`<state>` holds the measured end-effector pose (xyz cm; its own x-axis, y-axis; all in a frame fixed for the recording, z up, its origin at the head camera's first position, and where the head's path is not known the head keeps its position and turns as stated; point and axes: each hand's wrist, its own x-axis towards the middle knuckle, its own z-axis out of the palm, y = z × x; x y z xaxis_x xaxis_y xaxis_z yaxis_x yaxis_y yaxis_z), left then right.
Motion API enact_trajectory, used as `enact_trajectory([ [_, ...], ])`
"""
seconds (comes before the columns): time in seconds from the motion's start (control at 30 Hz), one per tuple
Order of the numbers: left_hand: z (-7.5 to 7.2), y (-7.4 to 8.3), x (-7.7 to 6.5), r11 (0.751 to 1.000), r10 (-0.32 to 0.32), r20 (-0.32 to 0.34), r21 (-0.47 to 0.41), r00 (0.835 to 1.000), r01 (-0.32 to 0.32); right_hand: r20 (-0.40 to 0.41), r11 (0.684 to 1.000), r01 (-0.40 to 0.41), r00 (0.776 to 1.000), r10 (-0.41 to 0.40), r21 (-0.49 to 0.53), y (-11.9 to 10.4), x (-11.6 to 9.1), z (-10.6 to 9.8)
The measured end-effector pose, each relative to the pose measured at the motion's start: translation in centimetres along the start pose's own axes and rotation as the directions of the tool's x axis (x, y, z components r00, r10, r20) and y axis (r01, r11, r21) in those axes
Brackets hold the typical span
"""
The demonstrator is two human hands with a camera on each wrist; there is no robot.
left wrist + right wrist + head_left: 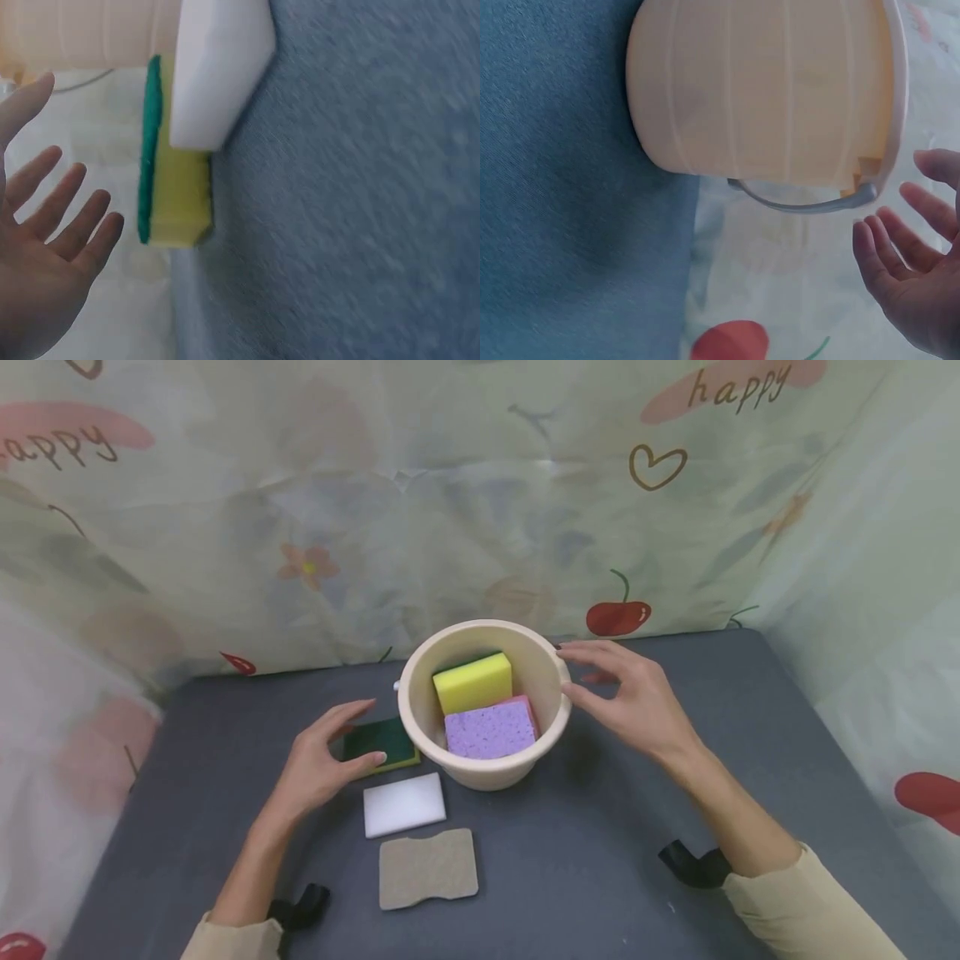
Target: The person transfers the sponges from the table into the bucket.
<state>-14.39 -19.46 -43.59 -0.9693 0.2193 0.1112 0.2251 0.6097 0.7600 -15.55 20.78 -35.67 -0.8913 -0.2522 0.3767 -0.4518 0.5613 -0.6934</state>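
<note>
A cream bucket [486, 779] stands upright at the middle of the table. Inside it lean a yellow sponge [472, 683] and a speckled purple sponge [491, 731], with a pink edge showing behind the purple one. My right hand [637, 697] is at the bucket's right rim, fingers spread and slightly bent, holding nothing. In the right wrist view the bucket's grey handle [802, 208] hangs down near these fingertips. Over a yellow sponge with a dark green scouring side [382, 741] hovers my left hand [318, 760], its fingers apart and loosely bent, nothing gripped.
In front of the green-topped sponge lies a white sponge block [405, 806], and nearer still a flat beige pad [427, 870] with notched sides. The dark grey table [570, 893] ends at a patterned curtain [450, 527] along the back.
</note>
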Motion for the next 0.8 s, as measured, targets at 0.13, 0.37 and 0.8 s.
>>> enact_trajectory([
  [0.13,-0.3,-0.7,-0.1,0.999,-0.043,0.003,0.029,0.999,0.043,0.012,0.998,-0.011,1.0,0.01,0.068,0.6,-0.5,0.6],
  [0.37,-0.4,-2.2,-0.1,0.993,-0.121,0.047,0.007,0.992,0.12,0.053,0.98,-0.098,0.995,0.09,0.174,1.0,-1.0,1.2],
  [0.8,0.1,-3.0,0.7,0.99,-0.135,0.136,0.045,0.981,0.13,0.179,0.899,-0.258,0.962,0.205,0.354,1.6,-1.9,1.8],
])
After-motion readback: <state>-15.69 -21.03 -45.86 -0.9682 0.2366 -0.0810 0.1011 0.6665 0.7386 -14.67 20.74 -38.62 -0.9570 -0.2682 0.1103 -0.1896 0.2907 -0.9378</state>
